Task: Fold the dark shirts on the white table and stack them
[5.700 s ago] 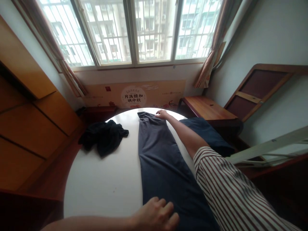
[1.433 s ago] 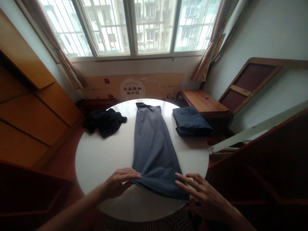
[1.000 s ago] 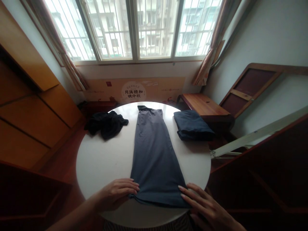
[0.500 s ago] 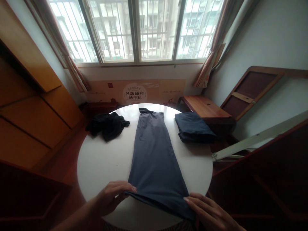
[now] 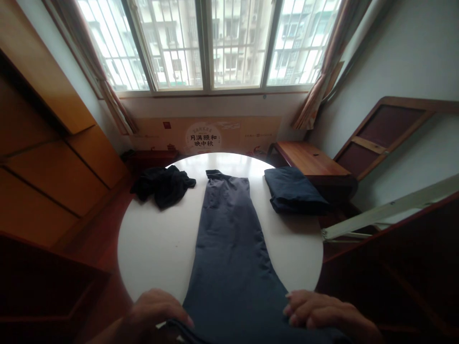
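Note:
A long navy garment, which looks like trousers (image 5: 231, 248) folded lengthwise, stretches from the far side of the round table to my body. Its near edge bunches at the bottom of the view, with small white bits, perhaps tags, beside my left fingers. My left hand (image 5: 154, 310) is closed on the near left corner, thumb over the cloth. On the other side, my right hand (image 5: 322, 310) grips the right edge with curled fingers. The far end shows a black band with a thin light line. The cloth's lowest part is cut off by the frame.
The white round table (image 5: 154, 253) bears a crumpled black garment (image 5: 163, 185) at the far left and a folded navy garment (image 5: 294, 191) at the far right. A wooden bench (image 5: 311, 160) stands behind on the right. Dark wooden furniture (image 5: 401, 267) flanks the right side.
Both hands have drawn the near edge of the trousers closer to me and lower in view. The far end has slid slightly nearer, and white bits now show by the left hand.

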A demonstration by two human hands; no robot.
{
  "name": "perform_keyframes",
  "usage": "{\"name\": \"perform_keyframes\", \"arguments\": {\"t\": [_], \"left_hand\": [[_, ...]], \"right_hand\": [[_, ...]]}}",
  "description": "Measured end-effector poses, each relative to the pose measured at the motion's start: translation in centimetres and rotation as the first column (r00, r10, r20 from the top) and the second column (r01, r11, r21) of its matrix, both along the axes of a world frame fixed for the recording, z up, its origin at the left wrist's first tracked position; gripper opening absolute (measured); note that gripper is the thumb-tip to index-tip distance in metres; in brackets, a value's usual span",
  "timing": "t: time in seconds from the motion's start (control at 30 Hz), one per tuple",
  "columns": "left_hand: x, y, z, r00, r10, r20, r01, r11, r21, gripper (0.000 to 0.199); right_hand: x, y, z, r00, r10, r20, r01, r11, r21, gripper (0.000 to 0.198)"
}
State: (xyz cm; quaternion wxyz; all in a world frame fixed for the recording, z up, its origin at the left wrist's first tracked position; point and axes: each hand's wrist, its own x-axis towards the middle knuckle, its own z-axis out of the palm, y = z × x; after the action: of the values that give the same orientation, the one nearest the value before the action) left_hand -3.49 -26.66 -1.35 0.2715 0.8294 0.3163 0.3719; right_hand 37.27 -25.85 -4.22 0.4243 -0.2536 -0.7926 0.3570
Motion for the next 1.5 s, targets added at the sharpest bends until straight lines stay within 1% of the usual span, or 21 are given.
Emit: {"name": "perform_keyframes", "arguments": {"t": [0.07,0.13,0.17,0.2,0.27,0.33,0.37,0.47,0.57,0.67,0.77,0.9,0.93,0.97,1.0,1.07,1.13,1.2,1.27,1.37,1.5], "left_hand": [[0.7,2.4,1.5,0.987,0.152,0.043,-0.153,0.988,0.023,0.024],[1.6,6.8,2.5,0.951,0.276,0.138,-0.275,0.961,-0.028,0.028],[2.1,9.6,2.8,0.917,0.339,0.21,-0.329,0.941,-0.084,0.032],[2.6,12.7,2.9,0.876,0.379,0.3,-0.35,0.925,-0.147,0.034],[3.6,19.0,2.5,0.811,0.414,0.414,-0.316,0.905,-0.285,0.043],[4.4,24.8,1.4,0.796,0.43,0.426,-0.293,0.889,-0.351,0.052],[4.7,27.3,0.7,0.791,0.45,0.414,-0.306,0.877,-0.369,0.054],[5.3,32.8,-1.8,0.767,0.573,0.29,-0.447,0.801,-0.399,0.054],[5.3,35.9,-4.2,0.732,0.665,0.147,-0.584,0.724,-0.367,0.049],[5.0,37.8,-5.8,0.716,0.694,0.071,-0.642,0.696,-0.323,0.041],[4.5,39.2,-6.4,0.695,0.719,-0.019,-0.695,0.664,-0.274,0.033],[4.7,39.3,-6.0,0.65,0.75,-0.122,-0.756,0.623,-0.198,0.026],[5.0,39.0,-5.9,0.65,0.749,-0.131,-0.759,0.631,-0.159,0.026],[5.4,38.5,-5.8,0.674,0.724,-0.145,-0.738,0.669,-0.093,0.028],[5.9,37.9,-5.8,0.723,0.667,-0.178,-0.678,0.735,-0.004,0.03],[7.0,36.8,-6.0,0.815,0.473,-0.336,-0.438,0.881,0.177,0.035],[7.9,36.2,-6.4,0.782,0.3,-0.546,-0.199,0.951,0.237,0.041],[8.6,36.2,-6.8,0.696,0.25,-0.673,-0.151,0.967,0.203,0.047],[9.0,36.9,-7.1,0.635,0.254,-0.729,-0.184,0.967,0.177,0.05],[9.3,38.1,-7.0,0.601,0.245,-0.76,-0.222,0.966,0.136,0.052],[10.0,38.2,-6.2,0.594,0.258,-0.762,-0.265,0.957,0.118,0.053]], "right_hand": [[-0.8,2.3,0.5,0.977,-0.198,-0.076,0.192,0.977,-0.089,0.026],[-2.2,6.5,1.3,0.887,-0.453,-0.092,0.436,0.886,-0.154,0.024],[-3.0,9.0,1.7,0.855,-0.508,-0.1,0.487,0.855,-0.177,0.027],[-3.8,11.8,2.1,0.84,-0.523,-0.145,0.488,0.844,-0.22,0.03],[-5.4,17.4,2.7,0.832,-0.481,-0.275,0.39,0.861,-0.325,0.041],[-6.7,22.5,2.7,0.816,-0.489,-0.308,0.367,0.851,-0.376,0.052],[-7.2,24.7,2.6,0.809,-0.52,-0.273,0.408,0.833,-0.374,0.056],[-8.2,29.9,1.4,0.775,-0.631,0.009,0.611,0.747,-0.262,0.064],[-8.7,33.1,0.1,0.715,-0.67,0.201,0.698,0.697,-0.161,0.064],[-9.0,34.7,-0.5,0.68,-0.665,0.308,0.717,0.69,-0.094,0.05],[-9.3,35.1,-0.2,0.647,-0.648,0.402,0.71,0.704,-0.007,0.033],[-10.7,34.0,0.6,0.605,-0.623,0.495,0.668,0.736,0.109,0.037],[-11.3,33.3,0.6,0.599,-0.616,0.512,0.655,0.744,0.129,0.039],[-11.9,32.5,0.4,0.595,-0.6,0.535,0.63,0.761,0.154,0.041],[-12.6,31.4,0.1,0.595,-0.571,0.565,0.582,0.791,0.187,0.045],[-13.8,28.8,-1.0,0.589,-0.469,0.658,0.417,0.874,0.25,0.056],[-14.6,25.8,-2.6,0.557,-0.357,0.75,0.226,0.934,0.276,0.068],[-14.7,22.8,-4.1,0.539,-0.308,0.784,0.135,0.95,0.28,0.074],[-14.3,20.3,-5.3,0.55,-0.3,0.779,0.105,0.951,0.291,0.076],[-13.5,17.2,-6.1,0.583,-0.27,0.766,0.062,0.955,0.289,0.082],[-12.8,13.8,-5.6,0.606,-0.207,0.768,0.018,0.969,0.247,0.088]]}}
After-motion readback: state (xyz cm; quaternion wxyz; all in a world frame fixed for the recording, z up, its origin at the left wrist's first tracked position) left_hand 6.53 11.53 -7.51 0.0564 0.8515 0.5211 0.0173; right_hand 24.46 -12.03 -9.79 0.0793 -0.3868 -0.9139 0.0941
